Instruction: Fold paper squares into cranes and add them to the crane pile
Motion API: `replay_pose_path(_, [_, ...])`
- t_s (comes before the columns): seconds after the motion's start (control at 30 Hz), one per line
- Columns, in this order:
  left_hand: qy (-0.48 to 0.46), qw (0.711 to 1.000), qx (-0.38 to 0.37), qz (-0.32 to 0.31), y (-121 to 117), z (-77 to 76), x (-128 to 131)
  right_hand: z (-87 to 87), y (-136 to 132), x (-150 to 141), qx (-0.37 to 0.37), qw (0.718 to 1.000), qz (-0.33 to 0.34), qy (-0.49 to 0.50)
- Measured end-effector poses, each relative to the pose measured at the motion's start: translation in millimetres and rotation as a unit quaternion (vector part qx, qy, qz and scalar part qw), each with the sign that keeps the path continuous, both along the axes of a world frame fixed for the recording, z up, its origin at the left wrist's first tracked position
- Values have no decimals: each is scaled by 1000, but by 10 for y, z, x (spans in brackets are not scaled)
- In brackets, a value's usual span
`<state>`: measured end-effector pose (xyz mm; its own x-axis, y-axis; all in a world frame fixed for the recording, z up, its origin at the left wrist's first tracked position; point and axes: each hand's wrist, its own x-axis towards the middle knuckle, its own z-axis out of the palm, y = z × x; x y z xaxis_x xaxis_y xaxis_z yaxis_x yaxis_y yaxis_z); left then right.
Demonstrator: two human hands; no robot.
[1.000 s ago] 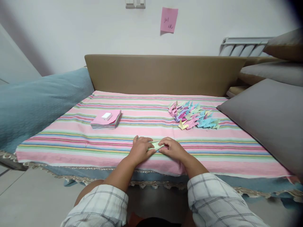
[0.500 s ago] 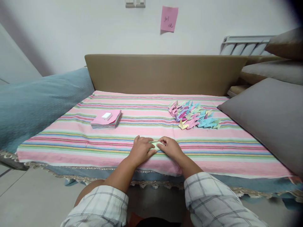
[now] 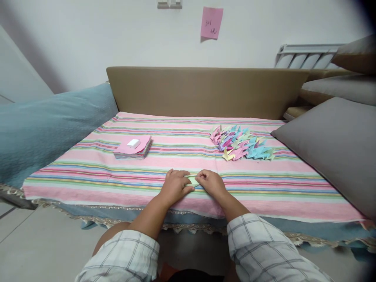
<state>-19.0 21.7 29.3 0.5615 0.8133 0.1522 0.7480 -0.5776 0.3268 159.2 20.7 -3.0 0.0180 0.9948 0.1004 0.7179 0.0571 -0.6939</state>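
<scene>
A small light green piece of folded paper lies on the striped cloth between my two hands. My left hand rests over its left side, thumb and fingers bent around the edges and pressing it to the cloth. On the right, my right hand pinches the paper's right end between thumb and forefinger. The fingers cover much of the paper, so its full shape is hidden. Beyond my right hand sits a cluster of folded paper cranes in pink, blue, yellow, purple and green.
A stack of coloured paper with a small white block on top stands at the left. The striped cloth covers the seat. Grey cushions lean at the right; a brown backrest rises behind.
The fingertips of my right hand have shifted slightly on the green paper's right end. My left hand stays in place, and the view has moved a little.
</scene>
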Motion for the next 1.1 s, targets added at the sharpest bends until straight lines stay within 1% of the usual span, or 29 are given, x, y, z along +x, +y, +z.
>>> replay_pose_path(0.27, [8,1000,15,2,3,-38,-9,6,13,12,-18,1000,-15,9])
replay_pose_path(0.37, [9,1000,12,7,8,-37,-3,-19,38,61,-21,999,7,48])
replay_pose_path(0.5, [9,1000,10,9,24,-48,1,-76,84,176,-29,989,36,139])
replay_pose_path(0.57, [8,1000,11,9,32,-57,0,-92,90,236,-38,980,59,184])
replay_pose_path(0.63, [6,1000,13,12,39,-68,-2,-90,77,285,-48,975,94,198])
replay_pose_path(0.73, [2,1000,11,14,54,-95,-6,-72,42,321,-51,974,146,167])
replay_pose_path(0.83, [-9,1000,8,16,81,-143,-15,-72,26,309,0,976,186,110])
replay_pose_path(0.93, [-24,999,-2,26,112,-190,-31,-95,35,275,52,979,190,56])
replay_pose_path(1.0, [-29,999,-15,30,127,-204,-45,-106,41,257,65,980,186,35])
replay_pose_path(1.1, [-29,999,-33,21,135,-198,-69,-98,29,245,81,980,183,8])
